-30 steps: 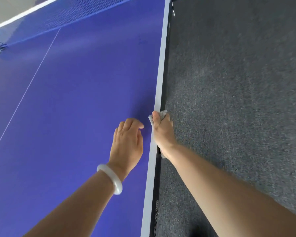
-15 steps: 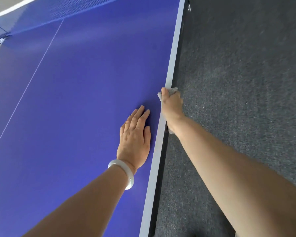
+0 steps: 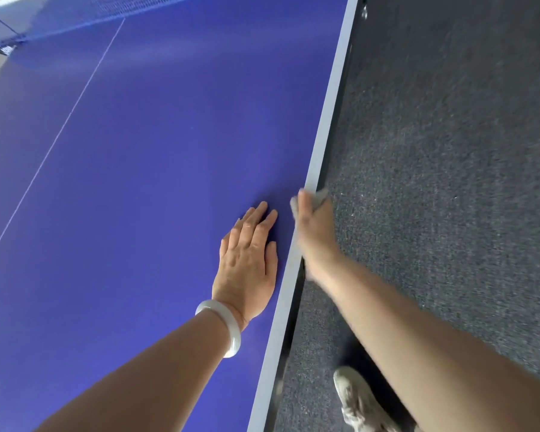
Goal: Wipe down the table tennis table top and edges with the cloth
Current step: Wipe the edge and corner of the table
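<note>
My right hand [image 3: 314, 233] covers most of the cloth [image 3: 321, 195]; only a blurred grey corner shows past the thumb. My fingers drop over the table edge [image 3: 326, 120], out of sight. The net [image 3: 75, 10] is cut by the top border, and the shoe [image 3: 354, 397] is half behind my forearm [image 3: 434, 353] and cropped at the bottom.

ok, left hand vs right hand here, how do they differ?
The left hand lies flat on the blue table top, fingers straight; the right hand curls over the table's side edge. The left hand holds nothing; the right hand grips the grey cloth. The left wrist wears a pale bangle; the right wrist is bare. Both sit by the same stretch of edge.
</note>
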`<state>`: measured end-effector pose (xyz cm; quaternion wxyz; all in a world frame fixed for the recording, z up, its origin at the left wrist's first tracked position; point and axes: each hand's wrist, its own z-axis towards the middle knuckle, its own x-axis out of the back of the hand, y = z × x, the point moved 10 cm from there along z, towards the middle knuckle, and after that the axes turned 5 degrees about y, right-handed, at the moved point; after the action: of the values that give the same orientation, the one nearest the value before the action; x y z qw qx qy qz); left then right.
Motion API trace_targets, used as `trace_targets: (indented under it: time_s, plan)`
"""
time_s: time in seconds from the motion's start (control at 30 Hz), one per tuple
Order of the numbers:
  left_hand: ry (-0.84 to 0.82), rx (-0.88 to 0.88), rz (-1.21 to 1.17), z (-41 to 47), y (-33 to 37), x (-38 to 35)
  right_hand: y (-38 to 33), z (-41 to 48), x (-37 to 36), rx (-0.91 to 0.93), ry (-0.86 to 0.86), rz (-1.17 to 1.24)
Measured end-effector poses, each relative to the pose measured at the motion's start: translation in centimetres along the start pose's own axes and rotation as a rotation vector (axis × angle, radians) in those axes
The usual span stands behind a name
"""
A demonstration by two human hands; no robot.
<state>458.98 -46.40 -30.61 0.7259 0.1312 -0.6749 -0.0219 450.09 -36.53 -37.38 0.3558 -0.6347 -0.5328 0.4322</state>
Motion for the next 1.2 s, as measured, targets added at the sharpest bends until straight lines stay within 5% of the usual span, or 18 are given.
trace_targets:
  time_s: [0.13,0.4,0.73,1.0,1.2]
  plan:
    - [-0.001,-0.011,0.002,-0.1,0.3,0.0,-3.2,5.7,-0.2,-0.068,0.032,-0.011]
    - [0.003,-0.031,0.004,0.0,0.4,-0.1,2.9,-7.5,1.3,-0.071,0.139,-0.036]
    - [-0.02,-0.05,0.025,0.2,0.3,-0.3,-5.4,9.6,0.2,0.012,0.116,-0.029]
    - [-0.033,-0.103,0.101,1.2,1.4,0.3,-4.2,10.8,0.2,0.01,0.052,-0.058]
    - [-0.009,-0.067,0.04,11.9,3.0,0.4,-5.2,9.9,0.4,0.042,0.059,-0.043]
